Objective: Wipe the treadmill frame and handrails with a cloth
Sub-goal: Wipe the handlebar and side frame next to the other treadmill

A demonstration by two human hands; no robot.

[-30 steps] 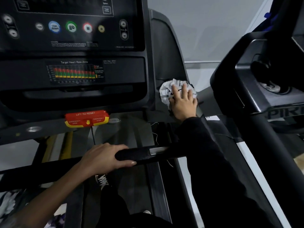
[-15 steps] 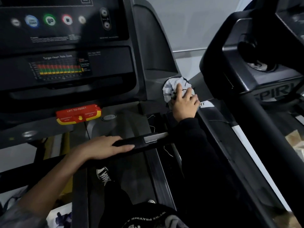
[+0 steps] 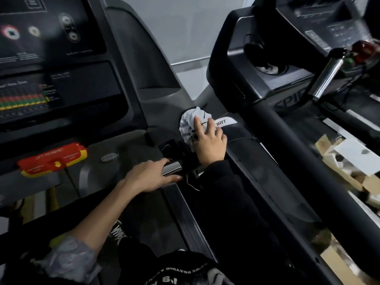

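A crumpled white cloth with black marks lies on the dark treadmill frame, where the right upright meets the side handrail, beside a white logo plate. My right hand, in a black sleeve, presses flat on the cloth with fingers spread over it. My left hand rests on the front crossbar handrail, fingers curled over its metal sensor strip. The treadmill console fills the upper left.
A red and yellow emergency stop tab sits under the console. A second treadmill stands close on the right, its thick handrail running diagonally. Cardboard and white boxes lie beyond it. My shoe is on the belt below.
My right hand has slid the cloth down from the upright's base onto the side rail near the logo plate. The view has swung right. My left hand stays on the crossbar.
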